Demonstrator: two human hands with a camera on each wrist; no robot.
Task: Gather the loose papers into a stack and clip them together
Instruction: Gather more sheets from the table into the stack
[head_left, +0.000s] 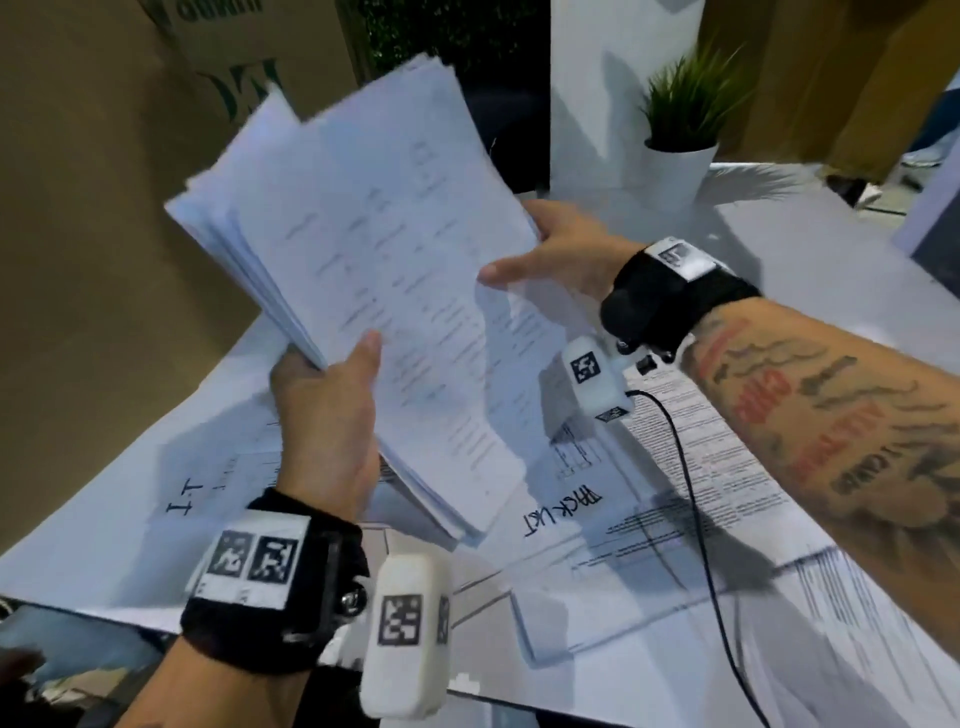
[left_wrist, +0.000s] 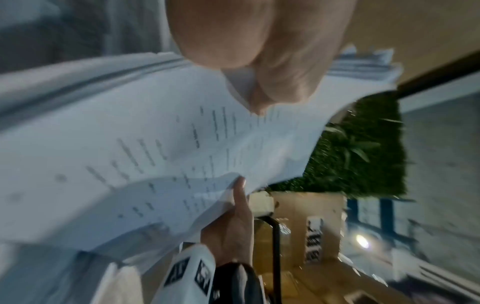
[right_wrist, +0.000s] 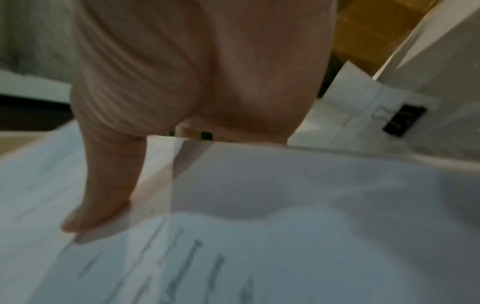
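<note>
A thick, uneven stack of printed papers (head_left: 363, 270) is held tilted in the air above the table. My left hand (head_left: 332, 410) grips its lower left edge, thumb on the top sheet and fingers hidden behind. My right hand (head_left: 550, 254) holds the right edge, thumb laid over the top sheet (right_wrist: 259, 236). The sheets are fanned and their edges do not line up. More loose sheets lie on the table below, one with handwriting (head_left: 566, 509) and one densely printed (head_left: 701, 447). A black binder clip (right_wrist: 403, 120) lies on the white surface, right of my right hand.
A potted plant (head_left: 680, 150) in a white pot stands at the table's back right. Cardboard boxes (head_left: 234, 67) rise behind the table on the left. A black cable (head_left: 691, 467) runs from my right wrist across the sheets. The table's left edge (head_left: 130, 447) runs diagonally.
</note>
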